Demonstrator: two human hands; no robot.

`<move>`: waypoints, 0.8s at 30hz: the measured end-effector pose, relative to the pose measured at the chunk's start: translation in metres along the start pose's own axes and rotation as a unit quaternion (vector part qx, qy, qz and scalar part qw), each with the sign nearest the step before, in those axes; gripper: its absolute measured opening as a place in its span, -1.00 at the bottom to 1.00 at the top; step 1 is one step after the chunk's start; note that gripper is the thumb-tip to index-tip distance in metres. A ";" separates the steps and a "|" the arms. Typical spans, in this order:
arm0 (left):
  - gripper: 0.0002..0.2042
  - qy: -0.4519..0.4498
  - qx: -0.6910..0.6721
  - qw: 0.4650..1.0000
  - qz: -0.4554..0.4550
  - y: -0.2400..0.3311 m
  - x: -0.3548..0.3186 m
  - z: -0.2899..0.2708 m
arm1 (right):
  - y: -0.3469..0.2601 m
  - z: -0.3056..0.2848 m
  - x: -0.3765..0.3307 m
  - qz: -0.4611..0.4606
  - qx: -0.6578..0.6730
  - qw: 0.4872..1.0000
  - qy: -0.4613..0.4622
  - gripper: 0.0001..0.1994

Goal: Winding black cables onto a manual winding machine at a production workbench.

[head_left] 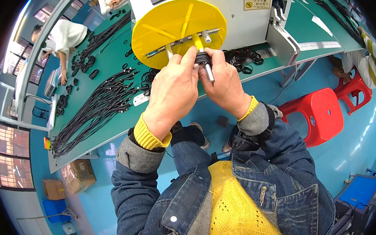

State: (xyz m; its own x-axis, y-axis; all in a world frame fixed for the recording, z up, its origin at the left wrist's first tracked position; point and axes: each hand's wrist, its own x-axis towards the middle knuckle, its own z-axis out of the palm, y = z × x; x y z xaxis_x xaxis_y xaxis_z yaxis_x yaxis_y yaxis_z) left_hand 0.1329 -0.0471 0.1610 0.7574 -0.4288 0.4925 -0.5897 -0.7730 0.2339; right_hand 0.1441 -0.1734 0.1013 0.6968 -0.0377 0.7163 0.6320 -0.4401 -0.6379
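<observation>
My left hand (174, 89) and my right hand (225, 84) meet in front of a yellow disc (154, 31) on a white machine (237, 15). Between them is a small coil of black cable (203, 58), wound around a post of the disc. Fingers of both hands are closed on the coil from either side. The post's bare metal end (210, 74) sticks out below the coil toward me. To its left, a second pale post (169, 52) stands on a metal bar across the disc. My fingers hide part of the coil.
Many black cables (95, 108) lie bundled on the green table (107, 64) at left. More coiled black cables (247, 58) sit beside the machine's base. Red stools (315, 116) stand at right. Another person (69, 34) works at far left, and one sits at far right. Cardboard boxes (79, 176) rest on the floor.
</observation>
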 end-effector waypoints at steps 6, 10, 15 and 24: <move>-0.73 -0.013 -0.016 1.000 -0.012 0.013 -0.004 -0.008 | -0.013 -0.012 0.001 0.035 -0.013 0.999 -0.032 -0.75; -0.78 0.005 -0.006 1.000 -0.009 0.035 -0.037 -0.001 | -0.024 -0.025 -0.024 0.046 -0.003 0.998 -0.041 -0.76; -0.77 -0.043 -0.095 0.988 -0.115 0.042 -0.085 0.023 | -0.006 -0.028 -0.059 0.035 -0.055 0.986 -0.155 -0.80; -0.55 -0.205 -0.704 0.512 -0.448 -0.020 -0.119 0.068 | 0.019 0.002 -0.100 0.082 0.047 0.941 -0.324 -0.86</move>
State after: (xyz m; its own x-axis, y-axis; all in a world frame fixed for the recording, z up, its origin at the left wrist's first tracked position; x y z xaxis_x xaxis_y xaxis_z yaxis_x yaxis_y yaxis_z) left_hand 0.0737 -0.0123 0.0406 0.7262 -0.4816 -0.4906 0.6458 0.2333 0.7270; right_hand 0.0869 -0.1761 0.0167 0.8294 0.4699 0.3020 0.5031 -0.3934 -0.7695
